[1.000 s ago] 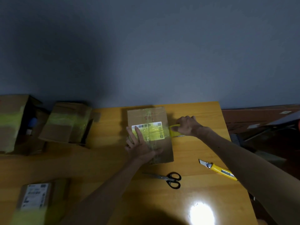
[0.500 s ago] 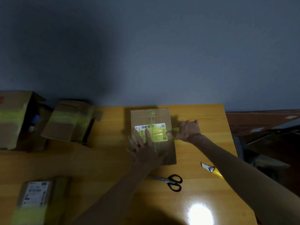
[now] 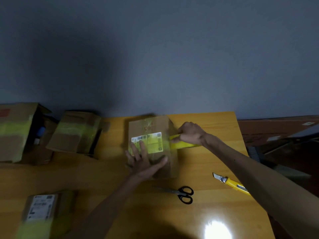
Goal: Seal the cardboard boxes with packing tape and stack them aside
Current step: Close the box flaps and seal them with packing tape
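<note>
A brown cardboard box (image 3: 151, 125) with a white barcode label lies in the middle of the wooden table (image 3: 215, 128). A strip of yellow tape runs across its top over the label. My left hand (image 3: 144, 160) presses flat on the box's near half, fingers spread. At the box's right edge my right hand (image 3: 190, 134) grips a roll of yellow packing tape (image 3: 185, 144), which is partly hidden under the hand.
Black-handled scissors (image 3: 181, 194) and a yellow utility knife (image 3: 231, 184) lie near the table's front right. Two yellow-taped boxes (image 3: 76, 133) (image 3: 15, 131) stand at the back left, and a labelled box (image 3: 41, 209) sits at the front left. The table ends at the right.
The right hand with the tape roll has drawn a little away to the right of the box, stretching yellow tape over its right edge. The left hand stays pressed on the box.
</note>
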